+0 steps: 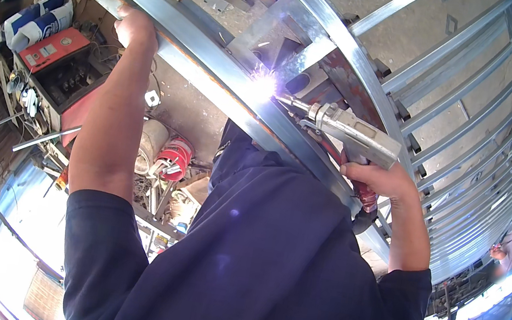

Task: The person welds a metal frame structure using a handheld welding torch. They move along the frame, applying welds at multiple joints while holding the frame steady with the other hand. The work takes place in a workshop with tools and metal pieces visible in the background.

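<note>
My right hand (pixel 386 181) is wrapped around the handle of a welding gun (pixel 360 134) with a boxy grey body and a reddish handle. The gun's nozzle points left at a steel tube (pixel 210 44), where a bright arc (pixel 263 86) throws sparks. Glare hides the exact spot under the arc. At the upper left, my left hand (pixel 135 28) grips a long steel bar (pixel 180 66) with a rusty edge, which lies along the tube. Some of its fingers are hidden.
A curved metal frame with several slats (pixel 473 80) spreads to the right. At left stands a red toolbox-like machine (pixel 57 51) with white-and-blue bags (pixel 41 22) behind it. Below are a red bucket (pixel 175 158) and a pale bucket (pixel 153 141). Another person (pixel 507 250) is far right.
</note>
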A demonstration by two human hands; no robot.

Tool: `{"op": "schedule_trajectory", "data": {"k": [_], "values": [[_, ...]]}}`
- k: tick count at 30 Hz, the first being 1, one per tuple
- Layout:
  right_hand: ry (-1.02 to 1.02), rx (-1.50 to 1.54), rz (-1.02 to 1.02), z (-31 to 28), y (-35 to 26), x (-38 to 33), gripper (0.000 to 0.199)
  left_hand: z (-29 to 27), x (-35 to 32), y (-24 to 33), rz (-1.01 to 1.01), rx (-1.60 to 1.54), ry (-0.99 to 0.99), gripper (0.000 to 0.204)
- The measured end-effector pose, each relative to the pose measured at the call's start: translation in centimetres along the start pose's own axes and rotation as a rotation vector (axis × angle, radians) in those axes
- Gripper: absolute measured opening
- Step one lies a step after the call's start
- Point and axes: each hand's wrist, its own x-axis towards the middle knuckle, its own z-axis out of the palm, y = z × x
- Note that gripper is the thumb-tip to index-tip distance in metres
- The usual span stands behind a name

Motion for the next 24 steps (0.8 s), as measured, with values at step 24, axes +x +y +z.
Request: {"op": "schedule_trajectory", "data": {"k": [24], "values": [[-0.014,-0.002,-0.037,-0.4,2.5,-0.1,0.056,0.1,0.7,-0.3,0.014,-0.023,-0.032,0.075]]}}
